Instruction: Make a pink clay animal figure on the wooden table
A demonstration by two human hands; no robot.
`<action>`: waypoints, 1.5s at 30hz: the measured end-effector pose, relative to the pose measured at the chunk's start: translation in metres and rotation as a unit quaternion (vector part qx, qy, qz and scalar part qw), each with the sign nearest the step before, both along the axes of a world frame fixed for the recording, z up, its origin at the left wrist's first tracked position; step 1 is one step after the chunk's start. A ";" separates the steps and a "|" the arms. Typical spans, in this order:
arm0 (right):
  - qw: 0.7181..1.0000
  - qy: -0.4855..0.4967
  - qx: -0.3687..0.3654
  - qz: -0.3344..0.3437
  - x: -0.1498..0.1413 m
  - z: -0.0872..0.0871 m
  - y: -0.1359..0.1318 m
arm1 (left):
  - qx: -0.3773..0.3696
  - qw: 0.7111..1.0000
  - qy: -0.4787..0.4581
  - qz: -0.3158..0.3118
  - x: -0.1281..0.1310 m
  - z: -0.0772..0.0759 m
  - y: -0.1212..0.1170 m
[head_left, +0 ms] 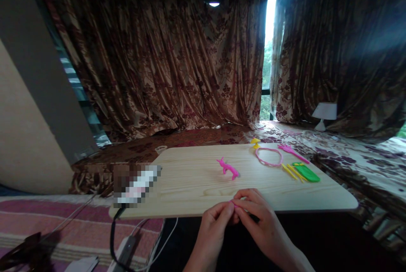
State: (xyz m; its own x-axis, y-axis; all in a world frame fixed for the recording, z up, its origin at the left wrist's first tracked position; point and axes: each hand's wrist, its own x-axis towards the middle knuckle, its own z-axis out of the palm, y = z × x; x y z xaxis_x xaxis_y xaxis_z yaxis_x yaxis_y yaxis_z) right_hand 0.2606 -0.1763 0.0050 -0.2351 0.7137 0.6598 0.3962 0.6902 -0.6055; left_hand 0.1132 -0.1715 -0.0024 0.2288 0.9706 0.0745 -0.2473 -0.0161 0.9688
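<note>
At the table's near edge, my left hand (216, 221) and my right hand (258, 219) meet, fingertips pinched together. Between them shows a bit of a small pink piece (235, 205), soft clay by its look; the fingers cover most of it. Just beyond my hands, a pink four-legged animal figure (229, 168) stands on the pale wooden table (187, 179). To its right lie a twisted pink ring (269, 157), a pink hand-shaped tool (293, 153), several thin yellow sticks (291, 171) and a flat green piece (307, 173).
A small yellow object (255, 143) sits at the table's far edge. A blurred-out item (138, 187) lies on the left corner, with a black cable running down to a power strip (123, 248). Behind are a white lamp (324, 113) and patterned curtains (190, 64).
</note>
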 end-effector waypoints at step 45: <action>0.994 0.008 0.071 -0.081 -0.004 -0.009 0.005 | -0.070 0.992 -0.104 0.020 0.008 0.003 -0.004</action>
